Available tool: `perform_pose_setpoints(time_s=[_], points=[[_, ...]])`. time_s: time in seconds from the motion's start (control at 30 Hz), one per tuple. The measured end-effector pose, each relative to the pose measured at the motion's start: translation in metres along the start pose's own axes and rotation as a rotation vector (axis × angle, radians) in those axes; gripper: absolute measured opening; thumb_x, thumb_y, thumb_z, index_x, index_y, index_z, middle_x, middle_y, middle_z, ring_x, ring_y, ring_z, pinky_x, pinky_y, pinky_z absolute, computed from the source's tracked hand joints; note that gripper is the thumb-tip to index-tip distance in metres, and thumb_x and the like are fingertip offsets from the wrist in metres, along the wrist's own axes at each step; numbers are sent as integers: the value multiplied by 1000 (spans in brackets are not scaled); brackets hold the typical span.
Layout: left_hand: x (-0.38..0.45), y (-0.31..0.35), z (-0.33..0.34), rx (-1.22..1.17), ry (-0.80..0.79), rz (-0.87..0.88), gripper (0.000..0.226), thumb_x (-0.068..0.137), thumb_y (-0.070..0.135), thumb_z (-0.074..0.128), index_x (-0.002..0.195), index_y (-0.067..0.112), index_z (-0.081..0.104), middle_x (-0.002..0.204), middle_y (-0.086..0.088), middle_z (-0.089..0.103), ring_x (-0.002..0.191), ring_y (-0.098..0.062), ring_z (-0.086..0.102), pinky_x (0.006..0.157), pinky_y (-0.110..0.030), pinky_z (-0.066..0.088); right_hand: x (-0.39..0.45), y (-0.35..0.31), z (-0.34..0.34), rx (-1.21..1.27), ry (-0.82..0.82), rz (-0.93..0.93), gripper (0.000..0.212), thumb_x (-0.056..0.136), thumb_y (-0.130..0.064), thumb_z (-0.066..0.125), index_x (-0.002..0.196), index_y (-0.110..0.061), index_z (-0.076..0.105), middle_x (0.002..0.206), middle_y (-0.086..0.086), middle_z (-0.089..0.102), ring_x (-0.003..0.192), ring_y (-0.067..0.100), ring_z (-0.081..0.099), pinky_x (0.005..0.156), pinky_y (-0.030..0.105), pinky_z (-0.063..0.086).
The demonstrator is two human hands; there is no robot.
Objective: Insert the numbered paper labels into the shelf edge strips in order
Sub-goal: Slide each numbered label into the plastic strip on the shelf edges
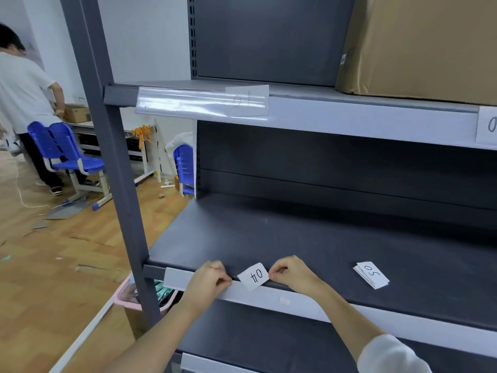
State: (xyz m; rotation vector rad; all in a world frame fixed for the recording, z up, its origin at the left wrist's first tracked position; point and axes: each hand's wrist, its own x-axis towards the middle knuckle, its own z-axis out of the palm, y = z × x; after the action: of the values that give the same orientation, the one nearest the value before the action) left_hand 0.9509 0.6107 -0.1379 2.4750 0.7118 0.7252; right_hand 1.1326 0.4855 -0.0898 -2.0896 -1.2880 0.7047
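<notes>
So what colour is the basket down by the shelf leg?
Pink. The basket shows in the head view, low left, partly hidden behind the grey shelf post.

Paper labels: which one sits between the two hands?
The label marked 04, lying tilted at the middle shelf's front edge between the left hand and right hand. The 05 label tops a small stack farther right; 01 is already in the upper strip.

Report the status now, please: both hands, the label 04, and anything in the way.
Left hand pinching the edge strip; right hand pinching label 04 at the strip's top edge, not yet inserted. Remaining labels, 05 on top, on the shelf. Nothing in the way.
</notes>
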Motion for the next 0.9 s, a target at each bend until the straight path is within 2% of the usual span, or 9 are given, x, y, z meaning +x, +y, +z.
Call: perform_pose_setpoints(time_s=[0.1, 0.23, 0.37, 0.43, 0.5, 0.6, 0.7, 0.83, 0.9], points=[[-1, -3, -1, 18, 0, -23, 10, 81, 9, 64, 85, 6, 73, 86, -7, 65, 83, -15, 54, 70, -11, 31, 5, -14, 1, 29, -17, -12, 28, 84, -13, 59, 62, -30, 62, 77, -5, 67, 75, 9, 59, 74, 27, 50], [-6, -14, -2, -6, 45, -29, 9, 81, 9, 65, 83, 6, 73, 80, 3, 58, 80, -7, 52, 72, -4, 33, 10, -28, 10, 54, -15, -26, 30, 86, -10, 56, 63, -29, 59, 75, -5, 66, 65, 3, 58, 70, 19, 49], [-10, -28, -4, -19, 88, -22, 3, 73, 4, 71, 73, 6, 73, 78, -9, 68, 82, -10, 50, 73, 1, 33, 12, -30, 22, 116, 45, -4, 19, 87, -9, 55, 72, -18, 62, 75, 1, 66, 58, 1, 58, 58, 9, 47], [-9, -31, -3, -31, 78, -12, 4, 72, 4, 71, 69, 7, 72, 76, -8, 69, 82, -10, 51, 72, 1, 33, 12, -27, 26, 162, 68, -8, 17, 87, -6, 54, 75, -14, 64, 72, 0, 66, 50, -5, 58, 51, 4, 45], [-7, -34, -3, -56, 74, -3, 7, 70, 3, 71, 66, 9, 70, 74, -4, 67, 80, -10, 51, 70, 3, 33, 11, -23, 27, 175, 65, -15, 13, 87, -8, 57, 81, -10, 68, 71, -3, 66, 50, -10, 58, 54, 3, 45], [-6, -37, -2, -72, 68, -6, 10, 69, 4, 71, 64, 12, 69, 74, -4, 67, 78, -9, 52, 69, 3, 33, 11, -20, 30, 119, 43, -12, 11, 83, -10, 64, 76, -17, 69, 73, -1, 68, 64, 0, 62, 63, 8, 46], [-5, -40, -2, -70, 60, -4, 7, 68, 7, 70, 63, 12, 69, 73, -7, 68, 76, -9, 51, 70, 3, 32, 16, -19, 36, 39, 55, 2, 29, 82, -9, 63, 60, -28, 57, 68, -1, 63, 66, 10, 55, 57, 14, 41], [-6, -41, -4, -81, 73, -10, 8, 67, 15, 63, 63, 12, 69, 72, -3, 68, 76, -8, 52, 70, -2, 34, 15, -25, 36, 14, 11, -31, 22, 88, -8, 55, 68, -19, 58, 68, 4, 62, 51, 2, 51, 52, 9, 38], [-6, -40, -4, -93, 71, -20, 12, 69, 18, 61, 65, 11, 70, 74, -2, 68, 79, -8, 53, 70, -2, 35, 16, -29, 32, -5, 11, -55, 19, 89, -6, 51, 79, -8, 67, 79, 20, 68, 56, 14, 54, 58, 13, 39]])
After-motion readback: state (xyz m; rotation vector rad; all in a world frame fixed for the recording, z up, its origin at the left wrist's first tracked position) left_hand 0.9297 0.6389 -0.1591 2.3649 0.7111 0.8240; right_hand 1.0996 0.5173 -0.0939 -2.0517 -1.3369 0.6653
